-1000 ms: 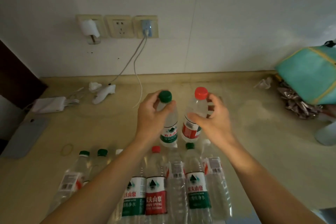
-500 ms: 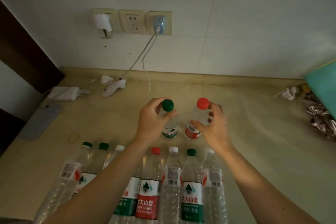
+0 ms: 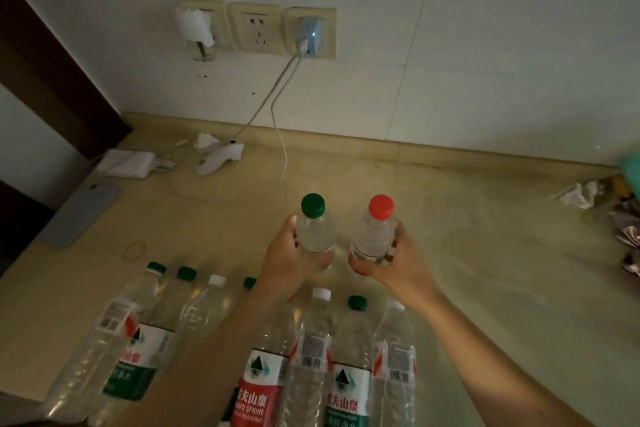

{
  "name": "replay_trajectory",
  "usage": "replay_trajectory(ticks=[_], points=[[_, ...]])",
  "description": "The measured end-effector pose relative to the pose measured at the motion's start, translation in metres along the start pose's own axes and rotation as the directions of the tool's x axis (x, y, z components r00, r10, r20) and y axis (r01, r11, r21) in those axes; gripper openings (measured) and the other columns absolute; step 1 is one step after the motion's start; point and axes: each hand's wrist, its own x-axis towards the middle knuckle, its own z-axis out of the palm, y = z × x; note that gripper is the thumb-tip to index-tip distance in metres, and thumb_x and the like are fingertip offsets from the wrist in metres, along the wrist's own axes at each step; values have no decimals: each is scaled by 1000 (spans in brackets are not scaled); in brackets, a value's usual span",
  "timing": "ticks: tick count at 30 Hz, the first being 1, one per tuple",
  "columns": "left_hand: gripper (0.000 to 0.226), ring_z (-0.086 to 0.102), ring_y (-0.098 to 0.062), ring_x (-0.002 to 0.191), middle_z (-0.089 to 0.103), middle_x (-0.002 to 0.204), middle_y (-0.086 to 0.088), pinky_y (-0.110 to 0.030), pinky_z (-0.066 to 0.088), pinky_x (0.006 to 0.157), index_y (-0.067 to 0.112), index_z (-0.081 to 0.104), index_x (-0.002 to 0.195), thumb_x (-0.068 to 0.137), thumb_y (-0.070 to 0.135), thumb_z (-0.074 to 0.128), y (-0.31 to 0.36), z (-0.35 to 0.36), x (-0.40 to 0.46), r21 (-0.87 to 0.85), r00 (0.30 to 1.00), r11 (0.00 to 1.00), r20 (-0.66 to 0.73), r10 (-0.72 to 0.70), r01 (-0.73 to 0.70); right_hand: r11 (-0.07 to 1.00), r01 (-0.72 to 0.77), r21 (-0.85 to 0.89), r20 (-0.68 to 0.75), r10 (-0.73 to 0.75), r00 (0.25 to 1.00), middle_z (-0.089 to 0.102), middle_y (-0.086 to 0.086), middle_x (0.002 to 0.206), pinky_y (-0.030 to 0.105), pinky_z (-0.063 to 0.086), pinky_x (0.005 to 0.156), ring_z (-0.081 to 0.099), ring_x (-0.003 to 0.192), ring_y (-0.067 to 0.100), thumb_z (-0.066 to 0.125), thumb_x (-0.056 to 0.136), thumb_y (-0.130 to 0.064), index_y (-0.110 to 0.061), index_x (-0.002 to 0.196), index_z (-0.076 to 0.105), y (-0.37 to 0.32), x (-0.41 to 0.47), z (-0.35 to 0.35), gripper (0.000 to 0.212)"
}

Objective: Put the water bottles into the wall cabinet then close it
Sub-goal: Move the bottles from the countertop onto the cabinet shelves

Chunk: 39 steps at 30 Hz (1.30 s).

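2 bottles in my grip above the countertop.
My left hand grips the green-capped bottle, my right hand the red-capped bottle, both upright, just beside each other; a row of bottles lines the near edge.

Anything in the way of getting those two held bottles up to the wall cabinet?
Cannot say: the cabinet is out of view. The left hand grips the green-capped bottle, the right hand the red-capped bottle; nothing shows above them.

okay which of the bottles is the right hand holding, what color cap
The red-capped bottle, gripped low on its body by the right hand. It is the only lifted bottle with a red cap; the left hand holds the green-capped bottle beside it.
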Motion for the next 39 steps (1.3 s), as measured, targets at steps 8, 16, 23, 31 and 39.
replay_trajectory(ticks=[8, 16, 23, 31, 39], points=[[65, 67, 1, 92, 67, 102, 24, -17, 55, 71, 47, 51, 108, 63, 28, 93, -15, 11, 4, -44, 994, 999, -103, 26, -30, 987, -46, 154, -81, 59, 995, 72, -14, 103, 27, 58, 79, 70, 95, 4, 95, 62, -27, -34, 122, 56, 11, 14, 12, 71], [64, 65, 8, 99, 67, 105, 26, -13, 52, 74, 47, 52, 112, 67, 26, 94, 61, -27, -6, -104, 975, 970, -67, 212, -218, 959, 107, 264, -287, -28, 958, 72, -33, 90, 3, 47, 62, 68, 82, -13, 94, 66, -10, -33, 109, 60, -62, -21, -14, 59], [61, 63, 11, 104, 67, 111, 31, -11, 52, 76, 56, 53, 112, 68, 36, 91, 168, -89, -70, -173, 854, 837, -62, 516, -518, 853, 430, 296, -484, -255, 837, 78, -8, 99, 15, 56, 73, 74, 90, 6, 92, 71, -13, -28, 111, 68, -182, -97, -27, 49], [64, 70, -1, 100, 74, 110, 15, -22, 55, 79, 35, 61, 120, 63, 52, 84, 307, -158, -145, -248, 648, 607, -140, 749, -755, 696, 690, 199, -594, -474, 649, 78, -9, 106, 24, 58, 79, 73, 100, 8, 90, 58, -38, -44, 108, 69, -331, -190, -59, 54], [52, 73, -12, 103, 76, 110, 6, -27, 58, 81, 27, 66, 121, 74, 37, 86, 420, -191, -182, -360, 501, 424, -152, 852, -831, 576, 810, 114, -662, -563, 494, 79, -5, 104, 24, 59, 76, 75, 96, 10, 90, 70, -20, -26, 109, 71, -426, -236, -125, 44]])
